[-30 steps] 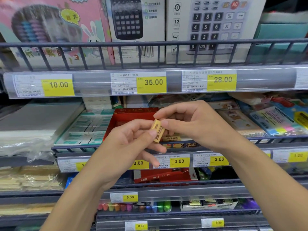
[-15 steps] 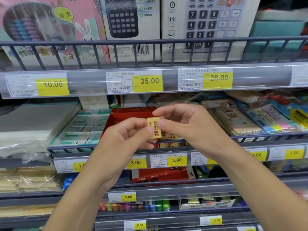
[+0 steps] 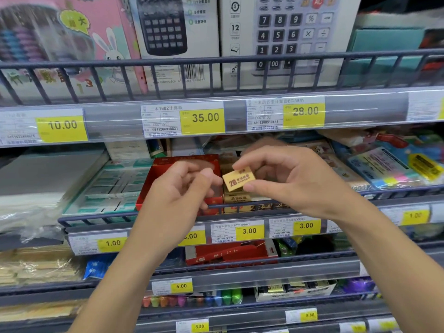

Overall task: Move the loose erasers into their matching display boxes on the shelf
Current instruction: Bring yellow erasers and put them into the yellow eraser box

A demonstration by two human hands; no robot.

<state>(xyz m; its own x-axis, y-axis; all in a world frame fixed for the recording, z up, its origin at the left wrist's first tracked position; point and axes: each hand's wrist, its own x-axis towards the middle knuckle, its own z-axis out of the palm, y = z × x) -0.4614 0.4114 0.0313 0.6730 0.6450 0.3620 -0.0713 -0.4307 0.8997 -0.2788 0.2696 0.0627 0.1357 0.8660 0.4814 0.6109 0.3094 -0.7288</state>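
My right hand (image 3: 293,181) pinches a small yellow eraser (image 3: 237,181) printed "2B" between thumb and forefinger, its face turned toward me. It hovers in front of the middle shelf, just above a yellow display box (image 3: 262,207) marked 2B that holds matching erasers. My left hand (image 3: 177,195) is just left of the eraser with its fingers loosely curled. Its fingertips are at the eraser's left edge without gripping it. Behind my left hand stands a red display box (image 3: 163,174), its inside mostly hidden.
A dark wire rail (image 3: 96,218) runs along the shelf front, below both hands. Teal-labelled packs (image 3: 113,186) lie left of the red box and sticky-note packs (image 3: 394,169) to the right. Calculator boxes (image 3: 288,37) fill the shelf above. More red boxes (image 3: 230,253) sit one shelf down.
The eraser has turned from upright on edge to lying face toward me. My left hand has let go of it and drawn slightly left; my right hand alone holds it.
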